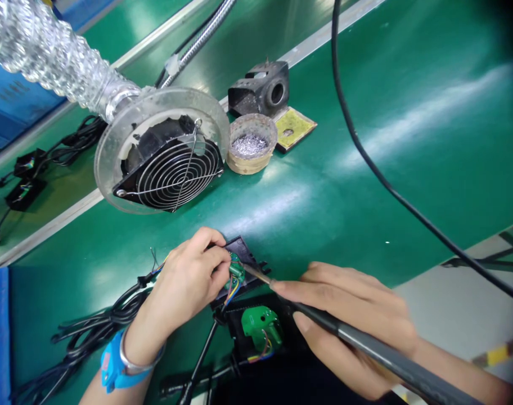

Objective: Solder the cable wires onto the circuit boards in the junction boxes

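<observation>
My right hand (349, 320) grips a soldering iron (324, 319) like a pen. The iron's metal tip reaches a small green circuit board (236, 270) lying in a black plastic case (242, 250). At the board's left edge, the fingers of my left hand (197, 270) are pinched together; what lies between them is hidden. Coloured wires (232, 292) run from this board towards a black cable (203, 349). Closer to me, a second green circuit board (260, 326) with wires sits in another black case.
A round fume extractor with a fan grille (180, 180) hangs at upper left. Behind the work are a solder-filled cup (250, 149), an iron stand (265, 90) and a yellow sponge (296, 128). Bundled cables (108, 320) lie left; a black cord (366, 154) hangs across the right.
</observation>
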A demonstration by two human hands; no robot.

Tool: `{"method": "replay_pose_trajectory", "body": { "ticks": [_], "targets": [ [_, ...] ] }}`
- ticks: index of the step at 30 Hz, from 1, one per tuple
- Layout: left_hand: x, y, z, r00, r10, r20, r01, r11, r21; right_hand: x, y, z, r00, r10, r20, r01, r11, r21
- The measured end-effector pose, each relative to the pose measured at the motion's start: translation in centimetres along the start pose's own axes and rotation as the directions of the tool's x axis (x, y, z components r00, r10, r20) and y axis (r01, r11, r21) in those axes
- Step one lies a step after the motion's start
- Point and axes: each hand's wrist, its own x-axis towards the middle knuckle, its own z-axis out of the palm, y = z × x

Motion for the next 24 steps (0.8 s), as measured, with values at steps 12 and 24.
{"method": "replay_pose_trajectory", "body": {
  "ticks": [12, 24],
  "targets": [
    [0.0, 0.0, 0.0, 1.0, 0.013, -0.015, -0.013, 1.0, 0.014, -0.9, -0.8, -1.3, 1.0, 0.007, 0.016, -0.005, 0.994, -0.106],
    [-0.1, 0.0, 0.0, 1.0, 0.02, -0.007, -0.02, 1.0, 0.019, -0.6, 0.7, 0.6, 0.977, -0.033, -0.209, 0.032, 0.999, -0.005]
  ]
}}
